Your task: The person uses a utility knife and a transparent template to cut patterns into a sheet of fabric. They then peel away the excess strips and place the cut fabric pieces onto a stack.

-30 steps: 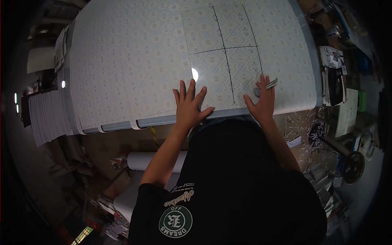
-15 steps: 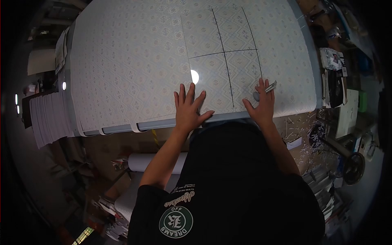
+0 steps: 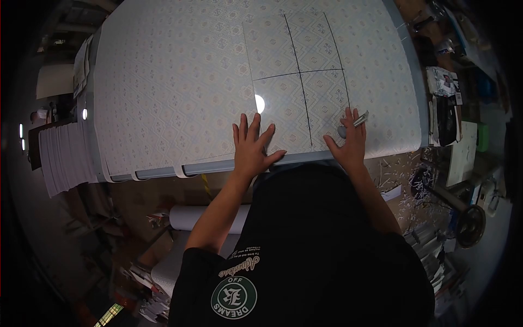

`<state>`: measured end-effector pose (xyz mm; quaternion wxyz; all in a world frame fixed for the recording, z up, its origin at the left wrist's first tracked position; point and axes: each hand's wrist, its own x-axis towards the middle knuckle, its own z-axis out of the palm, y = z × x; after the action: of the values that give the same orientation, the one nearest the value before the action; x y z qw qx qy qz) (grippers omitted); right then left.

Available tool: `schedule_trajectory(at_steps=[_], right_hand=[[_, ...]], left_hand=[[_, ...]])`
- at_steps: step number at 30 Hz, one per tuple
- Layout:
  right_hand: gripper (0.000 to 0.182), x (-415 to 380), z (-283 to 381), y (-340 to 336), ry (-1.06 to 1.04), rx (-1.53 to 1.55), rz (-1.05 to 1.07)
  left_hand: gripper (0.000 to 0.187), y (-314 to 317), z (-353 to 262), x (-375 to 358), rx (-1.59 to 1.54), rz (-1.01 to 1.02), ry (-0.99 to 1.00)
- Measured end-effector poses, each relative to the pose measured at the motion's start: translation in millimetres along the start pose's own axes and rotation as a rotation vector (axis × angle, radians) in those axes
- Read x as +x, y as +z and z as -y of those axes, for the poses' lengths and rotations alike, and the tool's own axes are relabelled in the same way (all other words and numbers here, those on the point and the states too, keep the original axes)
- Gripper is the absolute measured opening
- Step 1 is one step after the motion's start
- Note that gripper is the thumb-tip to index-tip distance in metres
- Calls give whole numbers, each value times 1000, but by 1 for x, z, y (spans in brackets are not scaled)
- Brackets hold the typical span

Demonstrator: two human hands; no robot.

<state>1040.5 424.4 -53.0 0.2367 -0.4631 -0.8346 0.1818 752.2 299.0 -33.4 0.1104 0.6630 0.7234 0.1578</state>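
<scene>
Pale patterned sheeting (image 3: 180, 92) covers the table, with dark lines forming a grid on its right part. My left hand (image 3: 253, 144) lies flat on the sheet by the near edge, fingers spread, holding nothing. Farther right, my right hand (image 3: 350, 143) rests on the sheet, thumb apart. It holds a small silver tool (image 3: 360, 119) among its fingers; a grey rounded part shows on the thumb side. The palm hides the rest of the tool, if any.
At the left stands a stack of white sheets (image 3: 68, 158). A pale roll (image 3: 188, 218) lies below the near table edge (image 3: 212, 167). Packets and papers (image 3: 444, 82) sit beyond the right edge. Paper scraps litter the floor at right, near a round dark-rimmed object (image 3: 471, 226).
The view has shifted very slightly, so the grid lines appear a little lower. Both hands keep practically the same place and pose on the sheet.
</scene>
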Motion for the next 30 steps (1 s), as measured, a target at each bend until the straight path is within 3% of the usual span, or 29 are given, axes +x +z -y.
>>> schedule_trajectory(at_steps=[30], right_hand=[[62, 1, 2, -2, 43, 5, 52]], left_hand=[[75, 0, 1, 0, -1, -1, 19]])
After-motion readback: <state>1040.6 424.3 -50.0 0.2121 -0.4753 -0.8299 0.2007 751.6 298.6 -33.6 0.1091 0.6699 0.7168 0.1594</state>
